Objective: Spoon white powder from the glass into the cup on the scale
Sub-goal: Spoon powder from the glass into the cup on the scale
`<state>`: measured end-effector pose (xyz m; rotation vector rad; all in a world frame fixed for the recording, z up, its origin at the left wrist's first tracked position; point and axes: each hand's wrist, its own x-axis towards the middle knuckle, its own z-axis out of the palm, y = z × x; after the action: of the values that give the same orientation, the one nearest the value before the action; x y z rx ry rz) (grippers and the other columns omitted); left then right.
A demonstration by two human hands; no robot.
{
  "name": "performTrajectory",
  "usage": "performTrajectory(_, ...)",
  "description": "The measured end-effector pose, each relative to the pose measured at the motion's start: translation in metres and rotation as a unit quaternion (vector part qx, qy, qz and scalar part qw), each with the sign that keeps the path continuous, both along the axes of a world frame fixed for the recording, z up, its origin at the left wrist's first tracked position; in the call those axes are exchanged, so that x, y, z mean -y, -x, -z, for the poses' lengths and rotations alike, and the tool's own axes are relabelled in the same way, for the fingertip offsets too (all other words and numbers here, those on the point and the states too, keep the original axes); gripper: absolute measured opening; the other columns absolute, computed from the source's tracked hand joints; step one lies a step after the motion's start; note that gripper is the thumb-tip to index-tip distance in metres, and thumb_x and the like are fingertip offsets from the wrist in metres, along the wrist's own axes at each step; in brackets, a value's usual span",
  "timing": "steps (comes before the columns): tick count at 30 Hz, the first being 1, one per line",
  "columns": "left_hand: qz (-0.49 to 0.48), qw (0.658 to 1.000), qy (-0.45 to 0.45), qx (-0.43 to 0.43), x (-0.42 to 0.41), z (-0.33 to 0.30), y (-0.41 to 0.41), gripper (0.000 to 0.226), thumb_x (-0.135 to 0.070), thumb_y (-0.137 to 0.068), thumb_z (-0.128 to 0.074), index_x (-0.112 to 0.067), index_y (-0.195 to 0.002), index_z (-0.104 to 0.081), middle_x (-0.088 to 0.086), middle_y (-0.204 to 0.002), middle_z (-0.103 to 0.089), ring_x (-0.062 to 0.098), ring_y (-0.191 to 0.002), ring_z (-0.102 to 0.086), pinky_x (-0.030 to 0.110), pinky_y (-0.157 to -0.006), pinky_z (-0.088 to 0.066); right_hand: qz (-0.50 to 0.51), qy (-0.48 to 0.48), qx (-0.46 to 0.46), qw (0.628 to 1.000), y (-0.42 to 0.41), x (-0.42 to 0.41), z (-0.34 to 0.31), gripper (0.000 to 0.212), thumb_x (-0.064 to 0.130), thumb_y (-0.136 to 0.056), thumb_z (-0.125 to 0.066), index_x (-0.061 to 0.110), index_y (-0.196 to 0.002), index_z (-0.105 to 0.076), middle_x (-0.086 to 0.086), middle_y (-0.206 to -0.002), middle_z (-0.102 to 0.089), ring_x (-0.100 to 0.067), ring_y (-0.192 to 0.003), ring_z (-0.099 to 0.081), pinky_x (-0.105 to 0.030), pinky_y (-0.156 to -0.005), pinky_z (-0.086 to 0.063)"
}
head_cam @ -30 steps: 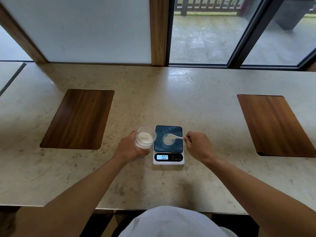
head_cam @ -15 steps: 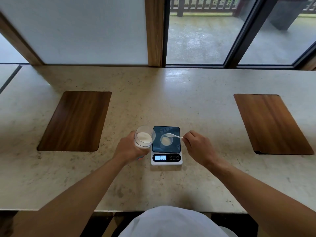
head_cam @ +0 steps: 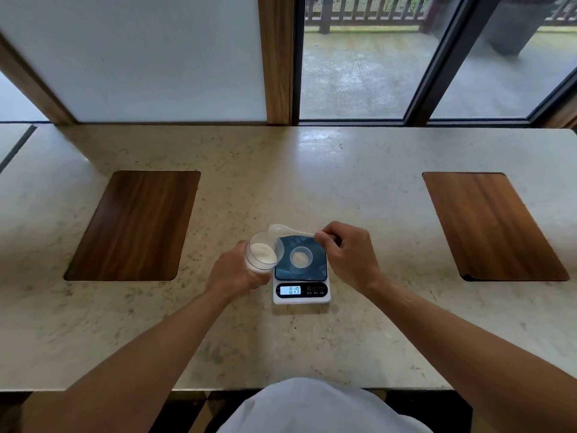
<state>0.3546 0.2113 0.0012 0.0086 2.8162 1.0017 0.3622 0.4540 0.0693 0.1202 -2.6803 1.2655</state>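
Note:
A small clear cup [head_cam: 301,257] with some white powder in it stands on the dark plate of a white digital scale [head_cam: 301,293], whose display is lit. My left hand [head_cam: 232,275] grips a clear glass [head_cam: 263,255] of white powder, tilted toward the scale at its left edge. My right hand [head_cam: 348,254] pinches the handle of a white plastic spoon [head_cam: 282,230]. The spoon's bowl hovers above the glass's far rim, behind the scale's back left corner.
The scale sits on a pale stone counter [head_cam: 312,189]. Dark wooden inlays lie at the left [head_cam: 134,225] and right [head_cam: 490,225]. Glass doors and a wooden post stand behind the counter. The counter's front edge is close to my body.
My right hand has lifted the spoon off the cup and swung it left toward the glass. The scale reading has risen. The glass is tilted a little more toward the scale.

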Motion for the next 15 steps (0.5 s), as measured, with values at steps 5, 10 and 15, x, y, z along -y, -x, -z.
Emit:
performTrajectory(5, 0.01, 1.0, 0.011, -0.011, -0.005, 0.005, 0.002, 0.076, -0.055, -0.064, -0.085, -0.026, -0.127, -0.053, -0.002, -0.117, -0.069, 0.012, -0.089, -0.059, 0.025, -0.079, -0.05, -0.093, -0.116, -0.052, 0.987, -0.003, 0.012, 0.001, 0.013, 0.016, -0.09, -0.068, 0.005, -0.084, -0.069, -0.006, -0.076, -0.069, -0.013, -0.06, -0.056, -0.018, -0.053, -0.043)
performTrajectory(10, 0.028, 0.999, 0.011, -0.03, -0.009, 0.006, 0.005, 0.081, -0.055, -0.062, -0.086, -0.025, -0.129, -0.052, -0.002, -0.116, -0.068, 0.012, -0.089, -0.059, 0.024, -0.077, -0.048, -0.143, -0.216, -0.093, 0.961, -0.002, 0.018, 0.003, 0.017, 0.015, -0.094, -0.06, 0.005, -0.082, -0.066, -0.007, -0.072, -0.064, -0.018, -0.051, -0.051, -0.028, -0.044, -0.045)
performTrajectory(15, 0.047, 0.997, 0.021, -0.048, -0.01, 0.006, 0.007, 0.08, -0.056, -0.064, -0.084, -0.026, -0.131, -0.052, -0.002, -0.116, -0.068, 0.012, -0.089, -0.06, 0.025, -0.079, -0.051, -0.166, -0.253, -0.079, 0.95, 0.0, 0.02, 0.004, 0.018, 0.014, -0.097, -0.055, 0.006, -0.087, -0.067, -0.006, -0.076, -0.065, -0.018, -0.053, -0.052, -0.028, -0.046, -0.045)
